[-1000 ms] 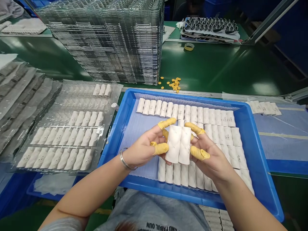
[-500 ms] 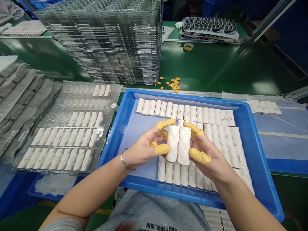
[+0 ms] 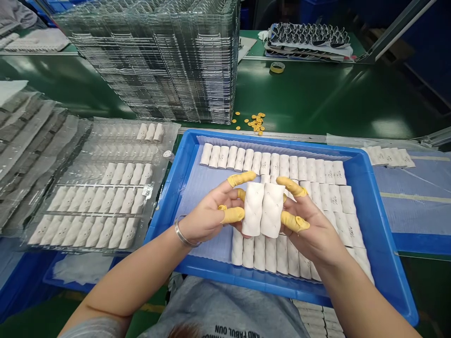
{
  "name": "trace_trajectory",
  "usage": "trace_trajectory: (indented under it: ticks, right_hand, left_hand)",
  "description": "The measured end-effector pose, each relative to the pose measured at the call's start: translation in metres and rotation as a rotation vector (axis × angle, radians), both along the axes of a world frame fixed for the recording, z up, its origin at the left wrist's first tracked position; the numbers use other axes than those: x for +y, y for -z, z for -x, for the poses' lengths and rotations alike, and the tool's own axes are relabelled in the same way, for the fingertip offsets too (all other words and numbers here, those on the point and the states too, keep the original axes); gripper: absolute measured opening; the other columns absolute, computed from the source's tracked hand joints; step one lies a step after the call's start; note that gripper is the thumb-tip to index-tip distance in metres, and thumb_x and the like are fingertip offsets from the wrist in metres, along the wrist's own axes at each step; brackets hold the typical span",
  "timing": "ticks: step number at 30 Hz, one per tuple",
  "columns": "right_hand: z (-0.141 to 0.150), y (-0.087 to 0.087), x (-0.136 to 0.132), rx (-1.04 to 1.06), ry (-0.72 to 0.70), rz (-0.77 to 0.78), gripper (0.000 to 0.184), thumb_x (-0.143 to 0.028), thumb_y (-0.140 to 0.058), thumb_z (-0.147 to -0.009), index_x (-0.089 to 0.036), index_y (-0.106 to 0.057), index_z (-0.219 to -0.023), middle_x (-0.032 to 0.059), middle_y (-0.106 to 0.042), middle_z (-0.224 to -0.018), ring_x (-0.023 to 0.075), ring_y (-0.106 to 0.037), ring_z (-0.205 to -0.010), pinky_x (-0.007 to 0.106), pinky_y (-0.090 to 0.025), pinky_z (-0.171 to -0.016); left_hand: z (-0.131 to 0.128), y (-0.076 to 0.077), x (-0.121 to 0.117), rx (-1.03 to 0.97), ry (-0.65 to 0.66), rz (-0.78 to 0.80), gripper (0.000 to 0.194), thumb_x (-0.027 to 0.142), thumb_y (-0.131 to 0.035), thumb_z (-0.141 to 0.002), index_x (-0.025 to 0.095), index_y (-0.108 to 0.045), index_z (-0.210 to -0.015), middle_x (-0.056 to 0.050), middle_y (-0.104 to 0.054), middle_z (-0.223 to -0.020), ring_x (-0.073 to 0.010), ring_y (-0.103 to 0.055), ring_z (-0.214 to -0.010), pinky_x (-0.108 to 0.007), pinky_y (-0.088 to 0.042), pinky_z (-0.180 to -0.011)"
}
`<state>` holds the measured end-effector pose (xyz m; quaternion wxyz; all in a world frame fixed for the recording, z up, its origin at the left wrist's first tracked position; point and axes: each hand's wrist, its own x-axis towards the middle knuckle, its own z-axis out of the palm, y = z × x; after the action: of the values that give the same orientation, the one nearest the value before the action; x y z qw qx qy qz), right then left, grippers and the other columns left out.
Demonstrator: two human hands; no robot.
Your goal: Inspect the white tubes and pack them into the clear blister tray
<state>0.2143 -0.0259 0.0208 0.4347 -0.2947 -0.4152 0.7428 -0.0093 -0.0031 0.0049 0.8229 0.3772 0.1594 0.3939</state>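
Inspection at the bench: my left hand [image 3: 207, 211] and right hand [image 3: 310, 230] together hold two white padded rolls [image 3: 263, 210] side by side, upright and touching along their length. The grip is narrow and closed on the pair, each hand pressing in from its own side. Yellow finger cots [image 3: 232, 215] cover several of my fingers, and a silver bangle [image 3: 182, 237] sits on my left wrist.

The pair is above the blue plastic tray [image 3: 225, 273], toward its middle, over the packed rows of white rolls [image 3: 271, 164] lying on a pale blue liner [image 3: 197, 202]. Small marks show on the held rolls, but I cannot read them.

Left of the tray, a clear blister tray [image 3: 116, 152] holds more white rolls in rows. Beyond the tray's far rim stands a tall stack of clear blister trays [image 3: 155, 61], and loose yellow discs [image 3: 256, 123] lie on the green bench [image 3: 310, 98]. Right of the tray, a short row of white rolls [image 3: 387, 157] lies on a blue sheet.
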Motion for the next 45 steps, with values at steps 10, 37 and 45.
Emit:
trace_trajectory:
  ticks: [10,37,45]
  right_hand:
    - [0.0035,-0.0003,0.0005,-0.062,0.008,-0.067,0.051,-0.032,-0.074,-0.097,-0.043,-0.052,-0.142,0.0021,-0.056,-0.129,0.0129,-0.056,-0.084,0.021,-0.053,-0.072]
    - [0.0041,0.0006,-0.0001,-0.12,0.022,-0.1,0.049,-0.034,-0.075,-0.096,-0.043,-0.053,-0.139,0.0034,-0.059,-0.126,0.0164,-0.058,-0.08,0.03,-0.053,-0.073]
    - [0.0034,0.0012,-0.001,-0.114,0.005,-0.062,0.052,-0.035,-0.076,-0.095,-0.041,-0.052,-0.141,0.0058,-0.059,-0.126,0.0197,-0.061,-0.09,0.029,-0.054,-0.068]
  left_hand:
    - [-0.0025,-0.0006,-0.0005,0.064,-0.071,-0.038,0.057,0.022,-0.078,-0.083,0.04,-0.061,-0.134,-0.003,-0.062,-0.106,-0.0106,-0.061,-0.082,-0.018,-0.056,-0.066]
    - [-0.0021,0.003,-0.001,0.121,-0.087,-0.074,0.058,0.023,-0.08,-0.081,0.037,-0.06,-0.134,-0.005,-0.061,-0.108,-0.0141,-0.059,-0.09,-0.02,-0.055,-0.069]
    - [-0.0013,0.0031,-0.0008,0.137,-0.064,-0.03,0.07,0.024,-0.079,-0.081,0.033,-0.049,-0.144,-0.005,-0.063,-0.099,-0.0138,-0.061,-0.082,-0.019,-0.052,-0.063]
